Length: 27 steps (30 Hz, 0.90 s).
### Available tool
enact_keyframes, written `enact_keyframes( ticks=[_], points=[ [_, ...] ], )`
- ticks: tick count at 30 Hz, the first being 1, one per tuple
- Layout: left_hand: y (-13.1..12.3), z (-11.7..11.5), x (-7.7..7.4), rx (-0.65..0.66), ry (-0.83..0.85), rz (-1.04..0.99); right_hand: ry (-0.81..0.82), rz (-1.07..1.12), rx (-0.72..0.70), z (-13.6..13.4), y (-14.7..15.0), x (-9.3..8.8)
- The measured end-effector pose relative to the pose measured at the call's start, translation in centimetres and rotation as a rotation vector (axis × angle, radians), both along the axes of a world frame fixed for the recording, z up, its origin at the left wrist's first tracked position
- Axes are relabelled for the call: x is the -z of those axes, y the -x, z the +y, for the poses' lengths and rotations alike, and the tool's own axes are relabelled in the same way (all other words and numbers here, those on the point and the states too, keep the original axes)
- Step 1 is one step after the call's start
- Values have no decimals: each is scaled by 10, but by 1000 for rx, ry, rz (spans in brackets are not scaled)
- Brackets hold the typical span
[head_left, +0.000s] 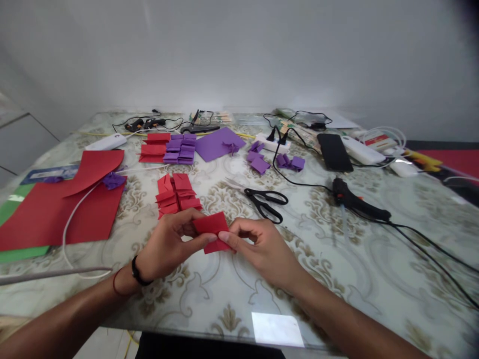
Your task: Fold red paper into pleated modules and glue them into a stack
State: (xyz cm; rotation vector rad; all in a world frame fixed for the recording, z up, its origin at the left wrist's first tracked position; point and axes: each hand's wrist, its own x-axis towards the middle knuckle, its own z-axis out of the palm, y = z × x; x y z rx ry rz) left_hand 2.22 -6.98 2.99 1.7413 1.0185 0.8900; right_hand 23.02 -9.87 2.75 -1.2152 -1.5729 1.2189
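A small folded red paper square (211,227) is pinched between both hands just above the patterned table (337,279). My left hand (168,245) grips its left side with curled fingers; my right hand (258,247) holds its lower right edge between thumb and forefinger. Just behind the hands lies a pile of folded red paper pieces (175,195). Black scissors (266,202) rest a little beyond my right hand.
Large red sheets (63,204) over green paper lie at the left with a white cable. Folded purple and red pieces (179,148), a purple sheet (217,143), a power strip (273,142), a phone (334,152) and a black glue gun (355,202) with its cord fill the back and right.
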Motion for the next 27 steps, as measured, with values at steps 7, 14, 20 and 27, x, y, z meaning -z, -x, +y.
enact_keyframes(
  ticks=[7,14,20,27],
  points=[
    [1,4,-3,155,263,-74,-90,20,51,-5,1,0],
    [0,4,-3,199,355,-88,-67,63,71,-4,1,2],
    [1,2,-3,199,293,-85,-26,125,72,-5,4,4],
    [-1,2,-4,167,194,-2,6,174,44,-5,5,7]
  ],
)
